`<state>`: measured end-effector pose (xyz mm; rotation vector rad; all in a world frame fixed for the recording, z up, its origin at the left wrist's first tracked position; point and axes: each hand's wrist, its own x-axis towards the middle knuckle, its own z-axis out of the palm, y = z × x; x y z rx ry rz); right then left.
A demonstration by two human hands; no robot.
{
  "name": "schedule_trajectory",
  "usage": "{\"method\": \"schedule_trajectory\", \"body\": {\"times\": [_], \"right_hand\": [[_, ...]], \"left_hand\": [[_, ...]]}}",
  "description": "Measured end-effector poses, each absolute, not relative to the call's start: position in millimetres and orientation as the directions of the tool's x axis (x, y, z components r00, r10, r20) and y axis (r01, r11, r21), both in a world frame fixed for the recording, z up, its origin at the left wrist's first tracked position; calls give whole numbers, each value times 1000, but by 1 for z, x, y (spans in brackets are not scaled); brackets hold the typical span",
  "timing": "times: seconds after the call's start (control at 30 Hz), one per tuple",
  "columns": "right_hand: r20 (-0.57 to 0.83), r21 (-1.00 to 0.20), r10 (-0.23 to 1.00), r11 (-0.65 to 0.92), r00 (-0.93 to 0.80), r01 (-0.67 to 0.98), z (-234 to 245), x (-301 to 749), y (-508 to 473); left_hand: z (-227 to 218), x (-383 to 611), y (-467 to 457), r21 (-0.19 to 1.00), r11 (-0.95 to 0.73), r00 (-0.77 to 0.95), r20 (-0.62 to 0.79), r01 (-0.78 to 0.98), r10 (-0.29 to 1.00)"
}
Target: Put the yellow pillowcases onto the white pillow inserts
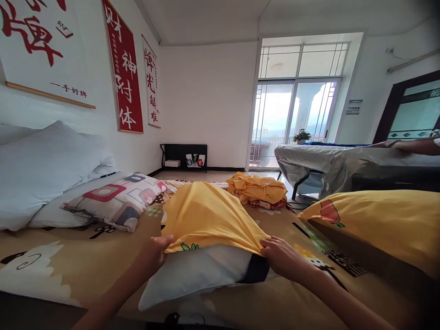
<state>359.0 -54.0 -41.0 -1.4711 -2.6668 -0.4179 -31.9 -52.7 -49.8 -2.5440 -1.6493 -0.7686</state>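
A yellow pillowcase covers the far part of a white pillow on the bed in front of me. The near end of the pillow sticks out of the case, with a dark patch at its right corner. My left hand is closed on the left side of the case's open edge. On the right side of that edge, my right hand grips the fabric, and the hem is stretched between both hands. A green leaf print shows near the hem.
A patterned cushion and white pillows lie at the left. Folded yellow cloth sits at the bed's far side. Another yellow-covered pillow is at the right. A person's hand rests over a plastic-covered table.
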Motion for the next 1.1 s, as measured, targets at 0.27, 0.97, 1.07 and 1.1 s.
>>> {"method": "schedule_trajectory", "body": {"times": [0.27,0.97,1.07,1.1], "right_hand": [[116,180,852,487,-511,854,-43,356,-58],[199,282,834,453,-514,845,-2,367,-76],[222,284,822,461,-525,841,-6,371,-82],[214,268,823,469,-527,842,-15,371,-84]], "left_hand": [[-66,-27,-37,454,-441,258,410,774,875],[-21,-36,-88,177,-514,434,351,840,830],[-34,-32,-96,20,-557,504,400,830,766],[-44,-31,-96,12,-551,502,393,835,770]]}}
